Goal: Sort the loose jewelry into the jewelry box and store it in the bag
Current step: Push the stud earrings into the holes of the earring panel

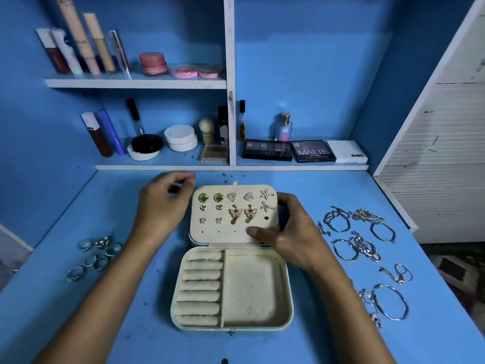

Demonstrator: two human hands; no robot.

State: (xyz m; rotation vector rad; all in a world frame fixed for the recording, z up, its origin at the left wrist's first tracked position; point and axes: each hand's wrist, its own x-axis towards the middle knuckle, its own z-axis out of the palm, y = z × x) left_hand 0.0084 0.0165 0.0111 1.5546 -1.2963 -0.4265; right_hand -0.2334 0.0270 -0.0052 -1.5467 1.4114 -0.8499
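Risk sits with the earring panel (233,214) of the open jewelry box (231,290): if the right hand (291,237), its fingers curled round that panel's edge, jolts it, mounted earrings could drop. Left of the box, rings (95,254) lie near the left hand (165,203), whose fingers curl loosely, seemingly empty; bracelets (367,253) lie right of it.

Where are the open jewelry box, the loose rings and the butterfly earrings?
jewelry box (253,290): head view, floor of its large compartment.
loose rings (101,261): head view, a ring mid-cluster, left of box.
butterfly earrings (235,213): head view, left earring on the lid panel.
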